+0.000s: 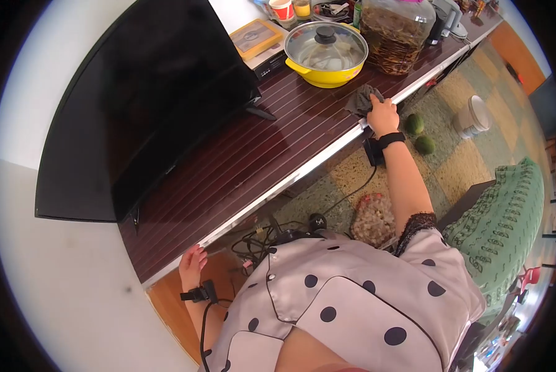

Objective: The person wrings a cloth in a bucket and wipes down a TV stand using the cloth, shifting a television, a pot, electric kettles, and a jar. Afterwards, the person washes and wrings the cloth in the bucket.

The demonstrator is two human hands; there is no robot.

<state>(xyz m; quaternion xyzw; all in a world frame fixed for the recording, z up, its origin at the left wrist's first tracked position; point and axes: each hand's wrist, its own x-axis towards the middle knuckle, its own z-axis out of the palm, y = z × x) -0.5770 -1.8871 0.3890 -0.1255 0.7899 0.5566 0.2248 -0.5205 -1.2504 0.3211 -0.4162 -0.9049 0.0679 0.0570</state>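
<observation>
My right hand [383, 116] presses a crumpled dark grey cloth [360, 100] onto the dark striped top of the cabinet [240, 162], close to its pale front edge. The fingers are closed on the cloth and hide part of it. Down at the near left corner, my left hand [193, 263] is beside the cabinet's front edge, fingers loosely extended and holding nothing. Each wrist wears a black strap with a small device. Just beyond the cloth stands a yellow pot [327, 75] with a glass lid.
A large black television [147, 93] stands on the cabinet's left. Behind the cloth is a big jar [394, 37] of brown contents. A yellow-framed box [257, 40] sits at the back. On the floor are cables [253, 245], two green melons [424, 145] and a white bucket [473, 118].
</observation>
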